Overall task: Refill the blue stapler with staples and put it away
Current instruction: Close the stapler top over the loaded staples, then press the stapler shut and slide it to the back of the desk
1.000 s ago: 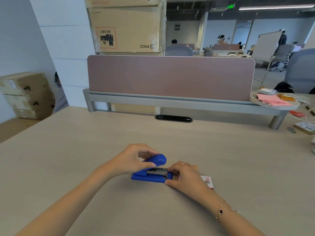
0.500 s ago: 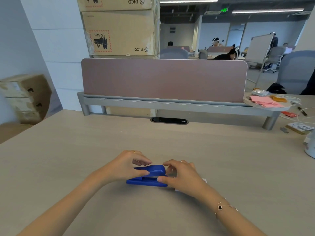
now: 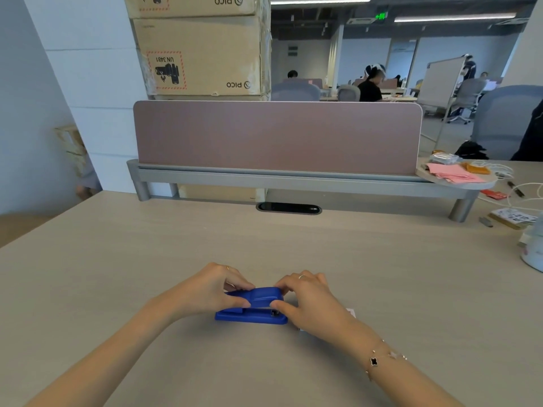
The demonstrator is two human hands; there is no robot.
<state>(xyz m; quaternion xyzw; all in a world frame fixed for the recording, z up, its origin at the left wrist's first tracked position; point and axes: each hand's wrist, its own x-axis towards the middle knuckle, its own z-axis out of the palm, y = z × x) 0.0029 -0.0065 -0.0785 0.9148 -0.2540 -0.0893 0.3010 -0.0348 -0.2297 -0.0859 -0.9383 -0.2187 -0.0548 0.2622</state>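
Note:
The blue stapler (image 3: pixel 258 306) lies flat on the pale wooden desk (image 3: pixel 382 274), its lid down on the base. My left hand (image 3: pixel 214 289) grips its back end, thumb in front and fingers behind. My right hand (image 3: pixel 305 298) holds the front end, thumb at the nose and fingers over the top. A small white staple box (image 3: pixel 351 312) peeks out from behind my right wrist, mostly hidden.
A mauve divider panel (image 3: pixel 276 136) on a grey rail crosses the desk's far side, with a black cable slot (image 3: pixel 289 207) below it. Pink papers (image 3: pixel 452 173), cables and a white object (image 3: pixel 533 254) crowd the right edge. Cardboard boxes (image 3: pixel 202 54) stand behind.
The stapler's lid, raised with the metal staple channel exposed a second ago, has come down onto the base. Both hands have closed in over its two ends.

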